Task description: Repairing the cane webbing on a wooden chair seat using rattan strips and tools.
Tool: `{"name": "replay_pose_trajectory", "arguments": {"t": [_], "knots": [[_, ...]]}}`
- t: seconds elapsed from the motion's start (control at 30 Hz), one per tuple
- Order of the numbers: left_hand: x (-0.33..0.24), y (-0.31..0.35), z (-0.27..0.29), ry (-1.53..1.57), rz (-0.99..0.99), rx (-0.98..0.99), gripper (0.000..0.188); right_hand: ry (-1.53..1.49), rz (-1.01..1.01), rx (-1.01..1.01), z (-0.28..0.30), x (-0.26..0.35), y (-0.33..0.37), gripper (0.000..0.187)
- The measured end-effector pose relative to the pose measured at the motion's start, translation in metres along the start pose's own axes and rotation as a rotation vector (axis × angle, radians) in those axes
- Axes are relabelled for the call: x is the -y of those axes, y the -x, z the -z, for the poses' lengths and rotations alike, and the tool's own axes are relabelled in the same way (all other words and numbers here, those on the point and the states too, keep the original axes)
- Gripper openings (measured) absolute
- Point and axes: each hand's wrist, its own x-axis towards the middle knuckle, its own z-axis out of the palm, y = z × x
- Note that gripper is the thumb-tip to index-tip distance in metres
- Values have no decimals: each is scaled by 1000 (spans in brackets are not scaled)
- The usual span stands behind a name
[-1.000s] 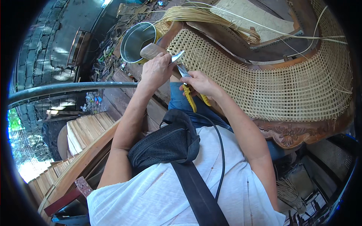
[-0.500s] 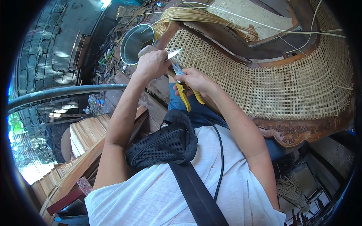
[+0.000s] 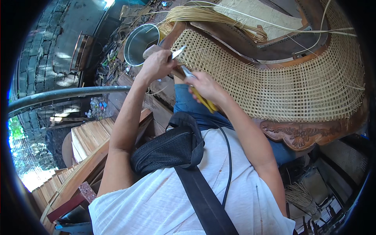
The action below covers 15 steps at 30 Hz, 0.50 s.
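Observation:
My left hand [image 3: 157, 65] is closed around a knife, whose pale blade [image 3: 179, 52] points up and to the right over the woven cane. The knife's wooden handle [image 3: 151, 51] sticks out on the far side of the fist. Close beside it, my right hand [image 3: 206, 87] grips pliers with yellow handles [image 3: 206, 102], their handles now near each other. The metal jaws [image 3: 187, 71] reach toward my left fingers at the edge of the cane webbing [image 3: 274, 92], which covers a curved wooden chair frame [image 3: 299, 135]. What the jaws touch is too small to tell.
A metal bucket [image 3: 135, 45] stands beyond my left hand. A bundle of cane strands [image 3: 203, 15] lies across the far part of the frame. At left are a metal pipe [image 3: 70, 93] and stacked wood pieces [image 3: 90, 139]. A black mesh bag [image 3: 166, 150] hangs at my front.
The pliers' yellow handles, spread apart before, have come together in my right hand. The knife and my left hand shifted slightly. A thin loose strand now shows below my left hand.

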Motion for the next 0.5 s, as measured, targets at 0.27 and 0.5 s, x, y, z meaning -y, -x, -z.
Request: {"name": "replay_pose_trajectory", "arguments": {"t": [0.27,0.5], "knots": [[19,16,-2,256,98,-352,18,691,-457,-319,21,-108,253,56],[6,25,-13,256,62,-254,23,921,-498,-289,26,-108,268,45]]}}
